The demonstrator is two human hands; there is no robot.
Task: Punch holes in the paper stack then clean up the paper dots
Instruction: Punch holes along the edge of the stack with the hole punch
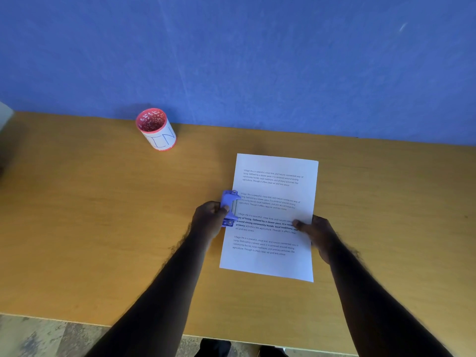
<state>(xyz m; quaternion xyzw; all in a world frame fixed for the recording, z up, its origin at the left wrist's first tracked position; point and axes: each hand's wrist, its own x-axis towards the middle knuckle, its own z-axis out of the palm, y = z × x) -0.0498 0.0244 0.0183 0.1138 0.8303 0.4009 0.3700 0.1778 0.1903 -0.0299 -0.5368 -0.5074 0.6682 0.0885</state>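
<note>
1. At the far left edge a pale, blurred object [4,115] sits where the tabletop [90,215] meets the wall; what it is cannot be told.
2. The tabletop is a smooth orange-brown wood-look surface that spans the whole width, with a lighter front edge. Below that edge a strip of mottled grey floor [38,336] shows.
3. A flat blue wall [231,52] rises directly behind the tabletop and fills the upper part of the view, marked by a few faint pale streaks.
4. A red perforated cup [156,129] wrapped in white paper with blue handwritten letters stands upright near the wall, left of centre, well apart from the paper.
5. The left hand [210,217] lies on the tabletop just left of the sheet, its grip closed around the blue hole punch [230,208].
6. The hole punch sits at the middle of the paper's left edge, with that edge slipped into its slot.
7. The paper stack [273,202] lies flat right of centre, slightly tilted, its top sheet printed with 4 blocks of text; how many sheets lie beneath cannot be told.
8. The right hand [318,235] holds the paper's right edge, thumb pressed on top of the sheet and fingers hidden below or beside it.
9. Both bare forearms reach in from the bottom, and dark shoes [242,349] show under the front edge.
</note>
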